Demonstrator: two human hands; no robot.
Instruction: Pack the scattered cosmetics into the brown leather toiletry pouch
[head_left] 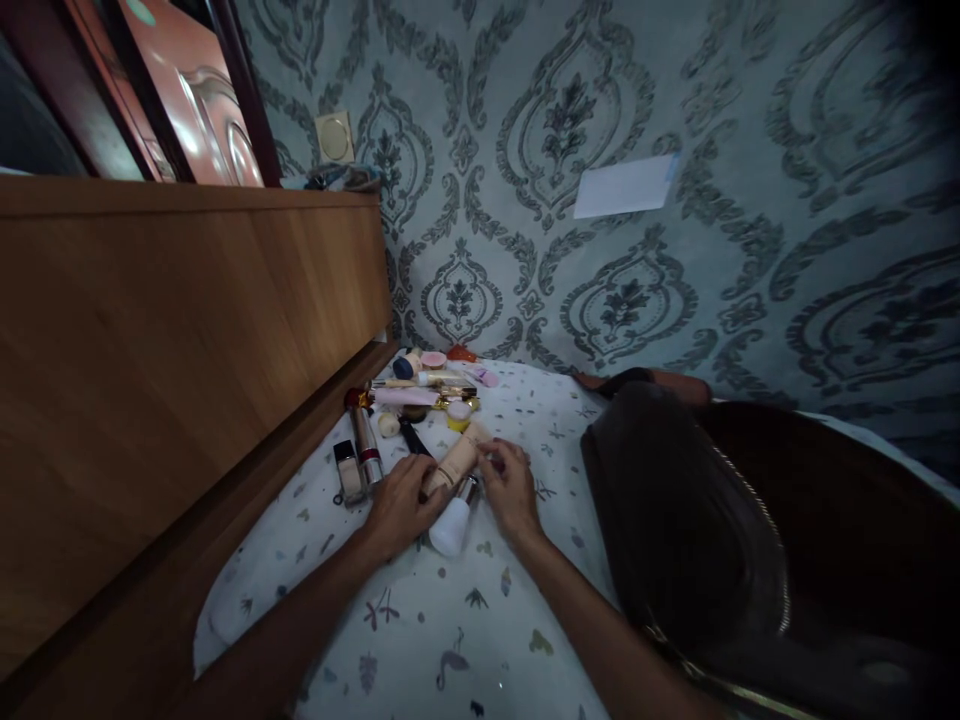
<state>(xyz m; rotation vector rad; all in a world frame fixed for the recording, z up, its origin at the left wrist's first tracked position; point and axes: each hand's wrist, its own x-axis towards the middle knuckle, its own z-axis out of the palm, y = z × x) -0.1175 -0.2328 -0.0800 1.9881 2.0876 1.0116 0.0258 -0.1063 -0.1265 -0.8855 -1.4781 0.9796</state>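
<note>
My left hand [403, 505] is closed around the lower end of a beige cosmetic tube [459, 460], which lies slanted between my hands. At the tube's right side, the bent fingers of my right hand [511, 488] pinch its edge. Just below the tube, a makeup brush with white bristles [450, 527] rests on the patterned sheet. Left of my left hand are a foundation bottle with a black cap [348, 473] and a silver tube with a red band [367, 447]. A black slim item [412, 437] lies just beyond my left fingers.
Several cosmetics, among them a pink tube [405, 397] and a round yellow-based jar [459, 413], are spread toward the wall. A big dark brown bag [675, 510] lies open on the right. A wooden cabinet [210, 330] borders the bed [480, 630] on the left.
</note>
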